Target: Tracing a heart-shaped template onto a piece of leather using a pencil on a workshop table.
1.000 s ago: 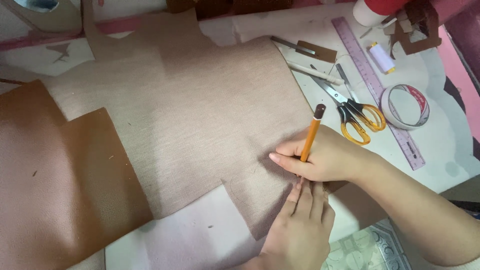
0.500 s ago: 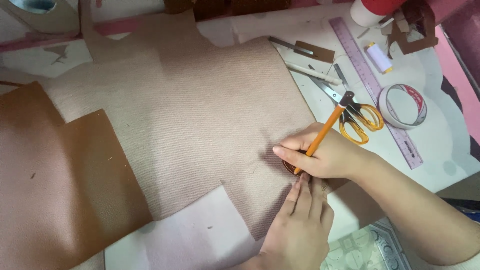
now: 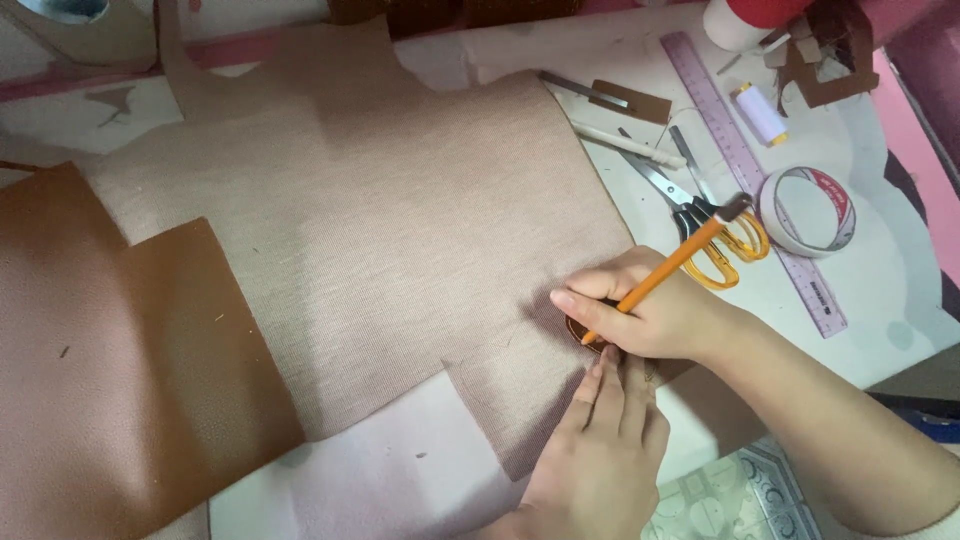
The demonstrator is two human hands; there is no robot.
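My right hand (image 3: 650, 305) grips an orange pencil (image 3: 668, 275) with a dark end cap, its tip down at a small brown piece (image 3: 583, 333) lying on pinkish-beige fabric (image 3: 380, 230). My left hand (image 3: 600, 450) comes up from below and presses its fingertips flat beside that small piece, holding it on the fabric. The small piece is mostly hidden under both hands.
A brown leather sheet (image 3: 110, 360) lies at the left. Right of the fabric are orange-handled scissors (image 3: 710, 235), a lilac ruler (image 3: 750, 170), a tape roll (image 3: 808, 210), a thread spool (image 3: 762, 113), a white stick (image 3: 630, 143) and brown scraps (image 3: 630, 100).
The pencil has tilted from nearly upright to leaning right, its cap swinging toward the scissors. Both hands stay at the same spot on the fabric.
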